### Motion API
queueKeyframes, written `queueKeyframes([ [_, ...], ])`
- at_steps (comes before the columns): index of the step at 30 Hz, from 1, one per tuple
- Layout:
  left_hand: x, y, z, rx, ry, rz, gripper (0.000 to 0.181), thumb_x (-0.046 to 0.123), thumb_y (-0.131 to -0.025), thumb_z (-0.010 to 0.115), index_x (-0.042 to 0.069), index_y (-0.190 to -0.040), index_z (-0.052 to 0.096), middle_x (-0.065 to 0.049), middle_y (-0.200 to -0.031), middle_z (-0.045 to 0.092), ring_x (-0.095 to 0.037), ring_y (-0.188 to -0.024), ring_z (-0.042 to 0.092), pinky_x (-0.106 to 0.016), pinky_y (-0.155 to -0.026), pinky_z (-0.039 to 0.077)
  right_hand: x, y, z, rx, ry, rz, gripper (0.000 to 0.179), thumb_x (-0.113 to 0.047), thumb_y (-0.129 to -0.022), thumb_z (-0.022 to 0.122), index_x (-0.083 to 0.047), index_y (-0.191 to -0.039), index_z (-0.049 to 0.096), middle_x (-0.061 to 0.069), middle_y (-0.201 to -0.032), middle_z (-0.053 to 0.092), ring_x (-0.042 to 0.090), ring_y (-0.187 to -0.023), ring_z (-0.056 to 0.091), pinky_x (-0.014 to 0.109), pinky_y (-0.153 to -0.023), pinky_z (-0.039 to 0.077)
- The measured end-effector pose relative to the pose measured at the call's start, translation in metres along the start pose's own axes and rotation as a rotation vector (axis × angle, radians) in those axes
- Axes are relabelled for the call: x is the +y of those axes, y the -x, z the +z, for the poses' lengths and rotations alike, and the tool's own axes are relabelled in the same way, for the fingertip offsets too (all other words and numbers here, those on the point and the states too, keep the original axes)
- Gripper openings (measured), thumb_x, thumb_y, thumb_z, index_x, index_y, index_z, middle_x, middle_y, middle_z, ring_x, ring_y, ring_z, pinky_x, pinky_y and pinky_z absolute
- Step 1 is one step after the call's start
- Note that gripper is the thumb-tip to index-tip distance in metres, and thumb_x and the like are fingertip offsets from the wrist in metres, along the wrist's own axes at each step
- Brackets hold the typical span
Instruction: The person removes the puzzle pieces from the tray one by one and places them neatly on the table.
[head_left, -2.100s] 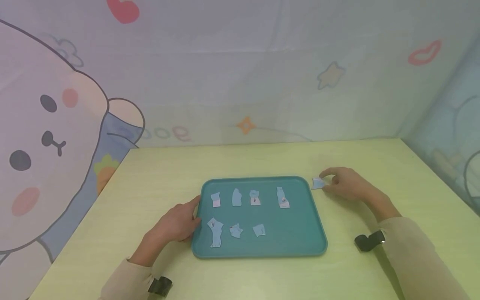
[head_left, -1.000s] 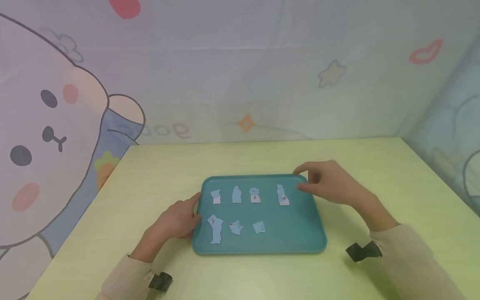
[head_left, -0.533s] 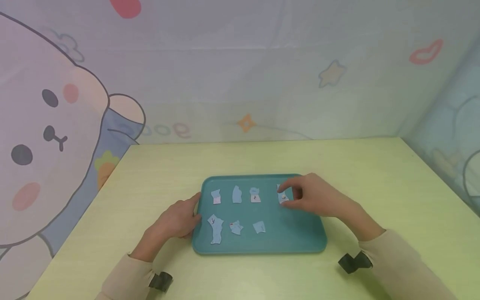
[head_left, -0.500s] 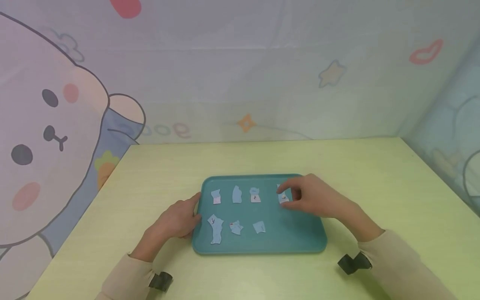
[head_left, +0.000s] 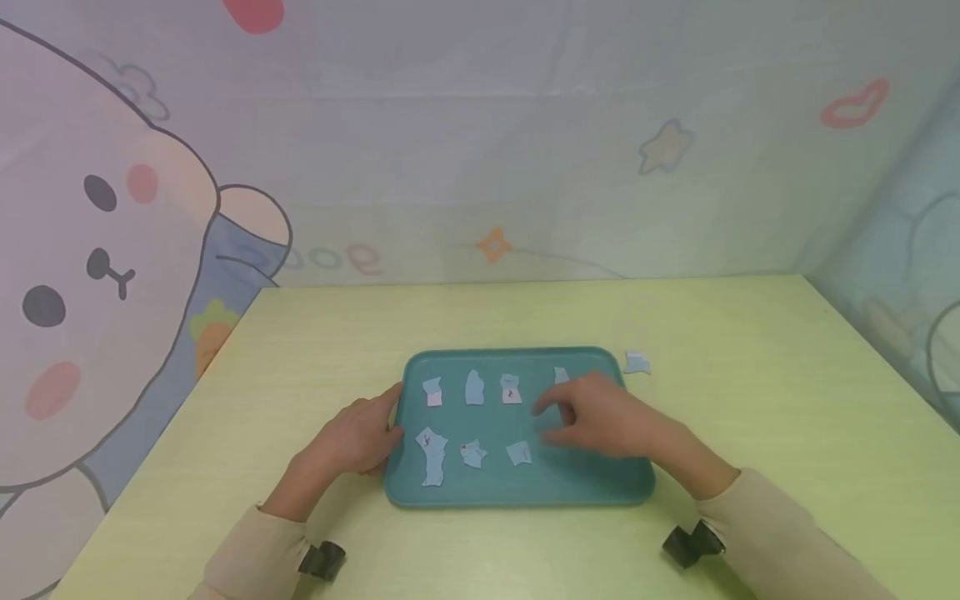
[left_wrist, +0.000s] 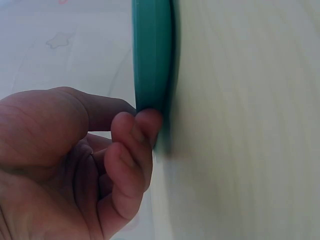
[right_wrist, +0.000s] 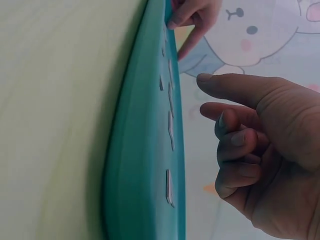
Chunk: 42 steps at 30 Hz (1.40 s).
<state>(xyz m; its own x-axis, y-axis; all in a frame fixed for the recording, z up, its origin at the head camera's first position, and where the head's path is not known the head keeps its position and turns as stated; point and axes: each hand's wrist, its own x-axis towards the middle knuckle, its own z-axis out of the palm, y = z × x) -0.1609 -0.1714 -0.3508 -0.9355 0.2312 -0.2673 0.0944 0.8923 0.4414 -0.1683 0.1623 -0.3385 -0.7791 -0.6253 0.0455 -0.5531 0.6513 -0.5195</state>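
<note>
A teal tray [head_left: 525, 492] lies on the table, bearing several flat, light-blue pieces with irregular edges, like jigsaw pieces. In the head view one long piece [head_left: 433, 460] is at the tray's near left. The left hand [head_left: 363, 437] grips the tray's left rim; the left wrist view shows its thumb and fingers at the rim [left_wrist: 150, 60]. Over the tray's right half hovers the right hand [head_left: 600, 415], thumb and index finger apart with nothing between them. It partly hides a piece [head_left: 561, 376] in the far row. Another piece [head_left: 637, 362] lies on the table beyond the tray's right rim.
The pale yellow table [head_left: 337, 333] backs onto a printed curtain [head_left: 450, 150] with a cartoon bear at left. Dark wrist devices are on the left sleeve [head_left: 255, 554] and the right sleeve [head_left: 780, 533].
The right hand has left the loose piece at the tray's right, moving leftward and nearer over the tray. That piece stays on the table. The left hand keeps its place on the rim.
</note>
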Motion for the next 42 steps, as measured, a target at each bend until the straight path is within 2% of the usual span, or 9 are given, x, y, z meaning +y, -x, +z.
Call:
queueKeyframes([
  [11, 0.002, -0.001, -0.002, -0.007, -0.015, -0.01, 0.068, 0.008, -0.104, 0.052, -0.005, -0.165, 0.024, -0.004, -0.058, 0.057, -0.013, -0.047, 0.052, -0.027, -0.052, 0.041, -0.006, -0.003, 0.013, -0.052, 0.064, 0.055, 0.025, -0.024, -0.089, 0.084, -0.012, -0.111, 0.08, -0.01, -0.068, 0.057, 0.005, -0.061, 0.047, 0.024, -0.061, 0.041],
  [19, 0.002, -0.001, -0.001, -0.004, -0.015, 0.008, 0.069, 0.009, -0.104, 0.053, -0.006, -0.164, 0.023, -0.004, -0.058, 0.057, -0.013, -0.047, 0.052, -0.027, -0.052, 0.041, -0.005, -0.006, 0.021, -0.076, 0.108, 0.045, 0.026, -0.027, -0.088, 0.085, -0.013, -0.109, 0.08, -0.011, -0.071, 0.059, 0.006, -0.064, 0.047, 0.026, -0.067, 0.043],
  [33, 0.001, 0.0, -0.001, -0.002, -0.01, 0.0, 0.068, 0.006, -0.103, 0.052, -0.006, -0.164, 0.025, -0.003, -0.055, 0.054, -0.012, -0.045, 0.049, -0.025, -0.049, 0.038, -0.007, -0.006, 0.024, -0.071, 0.125, 0.034, 0.023, -0.025, -0.089, 0.084, -0.012, -0.107, 0.081, -0.011, -0.076, 0.064, 0.006, -0.067, 0.049, 0.029, -0.073, 0.045],
  [42, 0.0, 0.0, 0.0, 0.0, -0.015, 0.003, 0.068, 0.007, -0.103, 0.052, -0.006, -0.164, 0.026, -0.003, -0.055, 0.055, -0.012, -0.045, 0.05, -0.026, -0.049, 0.038, -0.006, -0.005, 0.026, -0.063, 0.13, 0.02, 0.021, -0.025, -0.09, 0.083, -0.014, -0.107, 0.081, -0.012, -0.074, 0.062, 0.005, -0.065, 0.048, 0.028, -0.07, 0.044],
])
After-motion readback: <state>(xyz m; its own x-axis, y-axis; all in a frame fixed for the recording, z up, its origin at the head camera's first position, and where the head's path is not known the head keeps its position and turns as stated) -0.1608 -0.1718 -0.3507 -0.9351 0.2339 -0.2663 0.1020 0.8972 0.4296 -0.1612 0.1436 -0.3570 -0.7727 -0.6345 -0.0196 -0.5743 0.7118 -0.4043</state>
